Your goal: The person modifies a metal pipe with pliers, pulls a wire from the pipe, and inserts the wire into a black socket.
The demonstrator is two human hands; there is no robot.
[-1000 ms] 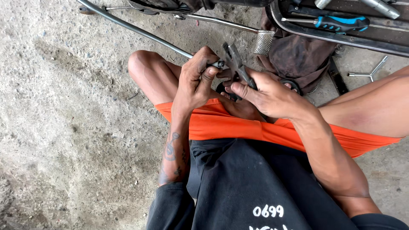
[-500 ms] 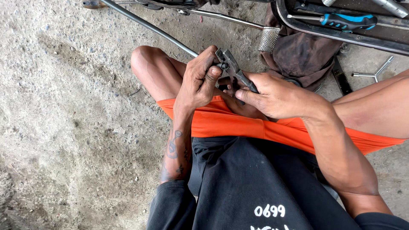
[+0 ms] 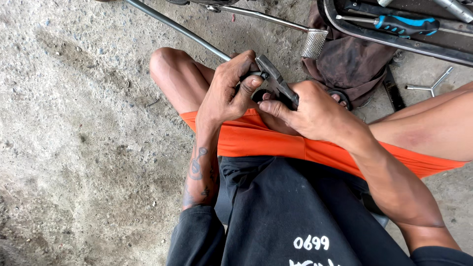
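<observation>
Both hands are up over the orange shorts (image 3: 276, 143), working one small job. The left hand (image 3: 224, 96) is closed around a small dark metal part (image 3: 252, 75), thumb pressed against it. The right hand (image 3: 315, 111) grips the handles of dark pliers (image 3: 276, 81), whose head sits right at that part, just above the shorts. By my reading the work is mid-way: tool engaged, nothing freed or set down. Beyond the shorts lie a blue-handled screwdriver (image 3: 406, 23) and a brown rag (image 3: 347, 61).

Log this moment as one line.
left hand: grips small part at pliers' tip | right hand: holds pliers | seated on concrete floor
</observation>
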